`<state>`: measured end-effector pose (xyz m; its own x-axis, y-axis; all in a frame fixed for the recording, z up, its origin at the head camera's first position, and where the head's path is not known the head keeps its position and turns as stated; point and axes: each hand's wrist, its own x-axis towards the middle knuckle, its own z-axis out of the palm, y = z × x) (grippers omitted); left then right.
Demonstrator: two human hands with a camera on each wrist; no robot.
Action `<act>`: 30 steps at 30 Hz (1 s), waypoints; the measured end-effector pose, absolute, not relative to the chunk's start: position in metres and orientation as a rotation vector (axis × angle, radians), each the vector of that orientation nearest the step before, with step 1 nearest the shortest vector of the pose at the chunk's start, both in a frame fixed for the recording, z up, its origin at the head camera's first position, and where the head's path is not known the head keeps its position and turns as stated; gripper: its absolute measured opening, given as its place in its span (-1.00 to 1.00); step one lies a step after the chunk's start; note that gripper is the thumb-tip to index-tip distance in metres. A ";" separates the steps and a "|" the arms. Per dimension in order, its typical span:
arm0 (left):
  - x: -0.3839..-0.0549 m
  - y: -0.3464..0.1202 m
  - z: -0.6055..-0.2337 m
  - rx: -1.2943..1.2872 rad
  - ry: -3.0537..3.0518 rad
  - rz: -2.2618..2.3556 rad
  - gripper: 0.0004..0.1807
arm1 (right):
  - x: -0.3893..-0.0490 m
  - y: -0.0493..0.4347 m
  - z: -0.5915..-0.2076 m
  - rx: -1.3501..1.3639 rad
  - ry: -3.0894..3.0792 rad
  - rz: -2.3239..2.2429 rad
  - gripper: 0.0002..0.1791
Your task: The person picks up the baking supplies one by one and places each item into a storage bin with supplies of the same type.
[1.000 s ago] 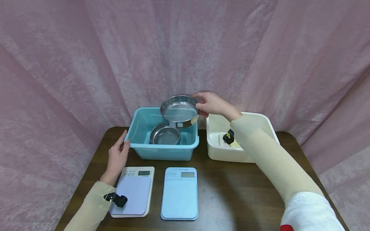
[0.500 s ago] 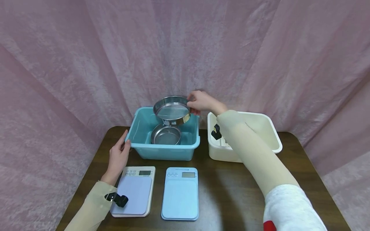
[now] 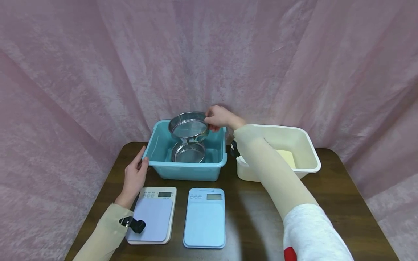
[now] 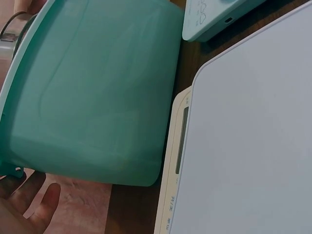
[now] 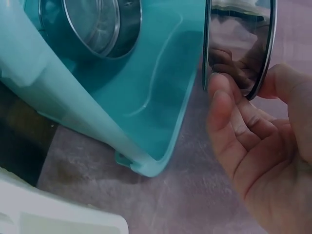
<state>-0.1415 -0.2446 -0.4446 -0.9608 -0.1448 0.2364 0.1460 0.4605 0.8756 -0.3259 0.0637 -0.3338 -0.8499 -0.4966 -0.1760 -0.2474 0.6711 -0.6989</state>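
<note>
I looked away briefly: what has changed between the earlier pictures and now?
The right hand has carried the upper sieve leftward, further over the blue tub. Nothing was newly gripped or released. The left hand stays at the tub's left side; the lower sieve, white scale and blue scale stay put.

On my feed, the raised sieve point(image 5: 239, 34) is polished metal, its outer wall mirror-bright, with what looks like fine mesh across its base. I read the blue tub point(image 3: 186, 172) as smooth plastic with a soft sheen. The scale platform point(image 4: 253, 126) looks matt, the table point(image 3: 352, 210) glossy wood grain, the curtain point(image 3: 209, 54) crushed, velvety cloth.
</note>
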 end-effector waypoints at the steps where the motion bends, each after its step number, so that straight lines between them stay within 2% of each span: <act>1: -0.141 -0.245 -0.444 0.000 -2.439 -1.490 -0.44 | -0.326 0.062 -0.335 -0.587 2.532 -0.983 -0.64; 7: -0.143 -0.246 -0.447 0.030 -2.444 -1.484 -0.44 | -0.325 0.051 -0.342 -0.607 2.515 -0.944 -0.68; 16: -0.158 -0.263 -0.480 0.038 -2.441 -1.450 -0.45 | -0.325 0.038 -0.356 -0.607 2.475 -0.914 -0.69; 30: -0.153 -0.261 -0.480 0.056 -2.439 -1.470 -0.44 | -0.326 0.032 -0.376 -0.565 2.432 -0.916 -0.72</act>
